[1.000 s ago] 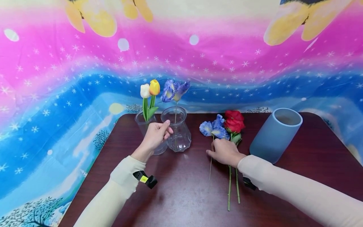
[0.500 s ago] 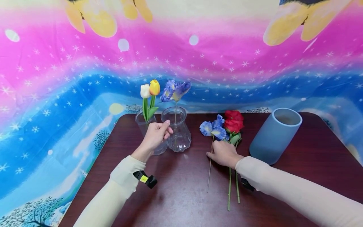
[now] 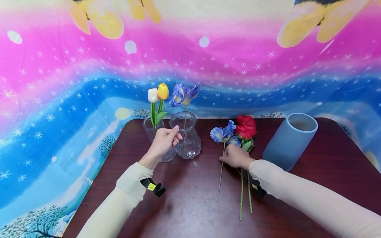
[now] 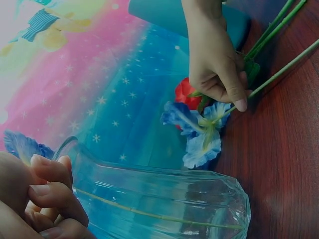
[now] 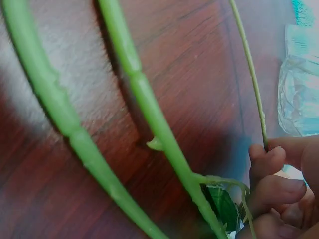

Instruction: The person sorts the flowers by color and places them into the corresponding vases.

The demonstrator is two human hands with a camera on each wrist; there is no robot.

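Note:
My right hand (image 3: 236, 157) pinches the thin stem of a blue iris (image 3: 223, 134) between thumb and fingers, just below the bloom. Next to it lie red roses (image 3: 246, 127), their green stems (image 5: 144, 94) running under that hand. My left hand (image 3: 163, 142), fingers loosely curled around nothing visible, hovers by a flared clear glass vase (image 3: 190, 147). Whether it touches the glass, I cannot tell. A second blue iris (image 3: 186, 94) stands in that vase. Partly hidden behind my left hand, a straight glass vase (image 3: 148, 125) holds a white tulip (image 3: 153, 95) and a yellow tulip (image 3: 163, 91).
A tall grey-blue vase (image 3: 287, 145) stands at the right of the dark wooden table (image 3: 190, 205). Behind the table hangs a pink and blue printed cloth (image 3: 232, 66).
My right hand has shifted slightly, and its thumb and fingers now pinch the iris stem more clearly. The stem's lower end has swung a little left. My left hand stays still.

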